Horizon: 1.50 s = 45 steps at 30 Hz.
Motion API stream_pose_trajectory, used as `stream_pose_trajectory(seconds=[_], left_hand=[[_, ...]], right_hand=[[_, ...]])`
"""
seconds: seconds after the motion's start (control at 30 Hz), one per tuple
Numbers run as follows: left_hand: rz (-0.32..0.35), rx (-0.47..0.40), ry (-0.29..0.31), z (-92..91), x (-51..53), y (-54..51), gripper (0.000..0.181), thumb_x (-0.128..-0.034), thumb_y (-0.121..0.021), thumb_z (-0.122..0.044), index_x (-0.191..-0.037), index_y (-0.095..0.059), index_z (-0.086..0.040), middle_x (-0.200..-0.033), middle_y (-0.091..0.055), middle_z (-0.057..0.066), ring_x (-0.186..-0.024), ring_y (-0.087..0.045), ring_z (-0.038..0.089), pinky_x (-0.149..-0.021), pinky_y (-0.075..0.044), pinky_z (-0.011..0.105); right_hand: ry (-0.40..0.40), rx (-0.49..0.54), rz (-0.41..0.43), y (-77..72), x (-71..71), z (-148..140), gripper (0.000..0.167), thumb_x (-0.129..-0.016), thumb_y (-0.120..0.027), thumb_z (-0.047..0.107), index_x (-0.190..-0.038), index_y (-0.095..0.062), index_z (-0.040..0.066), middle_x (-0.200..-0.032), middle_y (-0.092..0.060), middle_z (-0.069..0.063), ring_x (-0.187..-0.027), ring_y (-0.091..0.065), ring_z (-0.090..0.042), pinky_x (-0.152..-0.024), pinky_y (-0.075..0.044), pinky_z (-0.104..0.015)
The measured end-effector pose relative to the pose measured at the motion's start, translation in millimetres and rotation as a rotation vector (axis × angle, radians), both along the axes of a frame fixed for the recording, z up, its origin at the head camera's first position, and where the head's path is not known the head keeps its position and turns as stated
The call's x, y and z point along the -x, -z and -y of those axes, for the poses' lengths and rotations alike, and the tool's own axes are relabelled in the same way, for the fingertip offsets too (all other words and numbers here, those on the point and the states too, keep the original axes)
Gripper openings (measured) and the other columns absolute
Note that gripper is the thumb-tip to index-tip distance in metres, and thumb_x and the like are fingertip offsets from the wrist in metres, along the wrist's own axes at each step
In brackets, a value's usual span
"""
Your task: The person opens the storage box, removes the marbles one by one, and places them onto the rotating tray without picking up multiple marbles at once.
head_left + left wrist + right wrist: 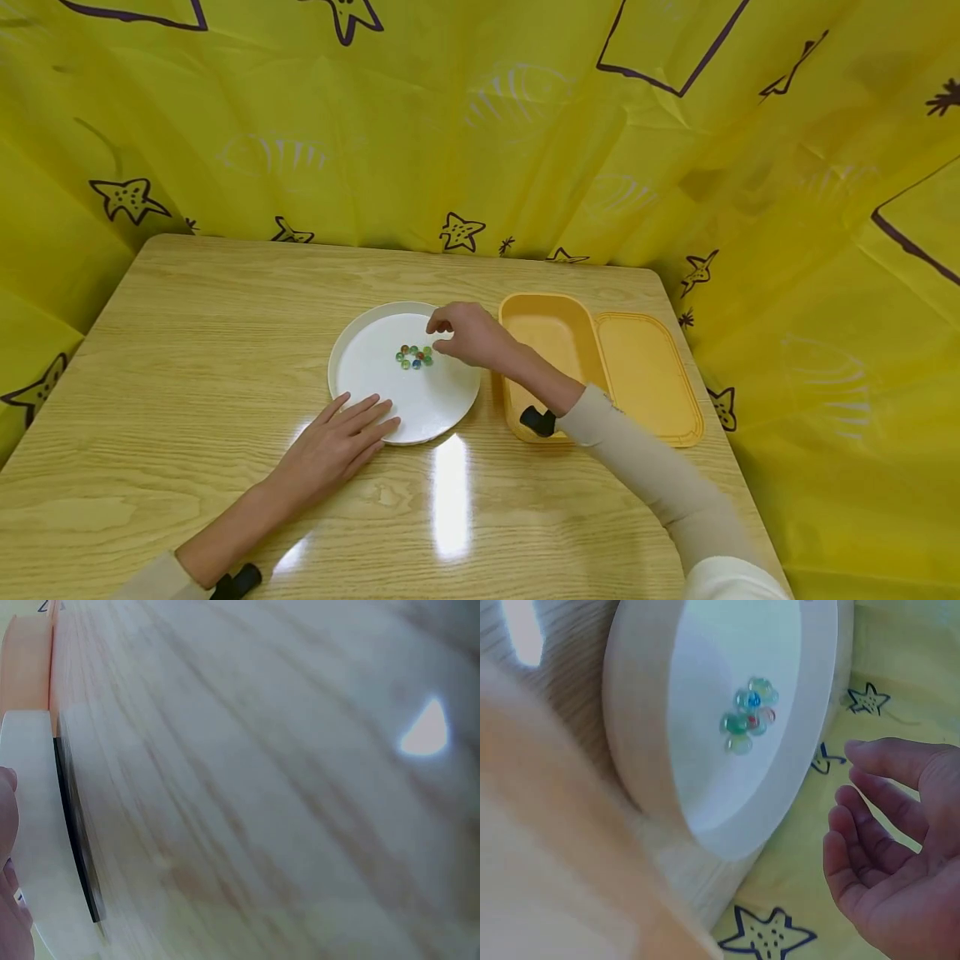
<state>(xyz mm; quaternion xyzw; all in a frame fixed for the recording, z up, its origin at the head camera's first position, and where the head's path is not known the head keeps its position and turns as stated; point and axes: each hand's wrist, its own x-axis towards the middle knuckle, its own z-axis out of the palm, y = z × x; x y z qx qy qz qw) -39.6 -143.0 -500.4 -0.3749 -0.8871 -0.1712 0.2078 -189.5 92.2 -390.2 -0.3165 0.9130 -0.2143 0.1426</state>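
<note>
A round white tray (367, 417) with a raised rim lies on the table. Near its middle sits a cluster of several glass marbles (414, 357), green, blue and reddish. My left hand (333, 450) rests at the tray's near-left edge with straight fingers over the rim; the left wrist view catches only part of its fingers (9, 817). Above the tray's right side hovers my right hand (468, 333), close to the marbles. In the right wrist view its fingers are loosely bent, thumb and fingertips apart, and nothing shows between them.
Right of the tray stands a yellow-orange plastic box (551, 329) without its cover, beneath my right forearm. Its flat lid (648, 379) lies against its right side. A yellow patterned curtain (420, 125) hangs behind the wooden table (187, 350) and at both sides.
</note>
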Motion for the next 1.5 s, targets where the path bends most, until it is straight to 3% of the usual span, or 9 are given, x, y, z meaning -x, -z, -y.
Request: stream_pose_trajectory(seconds=[0.5,0.83,1.17,1.5], left_hand=[[0.007,-0.014,0.014,0.4,-1.4,0.1,0.053,-0.1117,-0.025,-0.037,-0.124,-0.069,-0.01,-0.132,-0.063,0.013,-0.125,-0.056,0.032,-0.104,-0.039,0.056],[0.031,0.006,-0.008,1.2,-2.8,1.5,0.055,-0.1115,-0.024,-0.039,-0.127,-0.068,-0.01,-0.134,-0.062,0.013,-0.127,-0.055,0.032,-0.106,-0.036,0.055],[0.016,0.007,-0.002,0.7,-2.1,0.9,0.054,-0.1116,-0.024,-0.038,-0.127,-0.068,-0.01,-0.133,-0.062,0.013,-0.126,-0.055,0.032,-0.106,-0.037,0.055],[0.009,0.009,0.002,-0.5,-0.6,-0.2,0.054,-0.1117,-0.024,-0.038,-0.127,-0.068,-0.01,-0.133,-0.062,0.013,-0.125,-0.056,0.032,-0.105,-0.038,0.056]], right_hand=[[0.077,-0.032,0.067,-15.7,-3.8,-83.3,0.02,-0.089,-0.074,0.007,-0.108,-0.071,0.0,-0.104,-0.07,-0.014,-0.097,-0.064,-0.029,-0.087,-0.053,-0.039],[0.074,-0.228,0.183,-6.8,-12.3,-125.9,0.017,-0.085,-0.075,0.007,-0.101,-0.07,0.002,-0.094,-0.067,-0.008,-0.089,-0.062,-0.025,-0.08,-0.053,-0.038],[0.12,-0.372,0.266,8.8,-22.7,-145.9,0.012,-0.077,-0.074,-0.002,-0.081,-0.067,0.007,-0.081,-0.06,-0.002,-0.068,-0.052,-0.018,-0.057,-0.044,-0.026],[0.083,-0.525,0.278,15.5,-34.3,-148.0,0.021,-0.077,-0.071,-0.008,-0.071,-0.062,0.01,-0.07,-0.056,-0.001,-0.063,-0.05,-0.017,-0.051,-0.04,-0.024]])
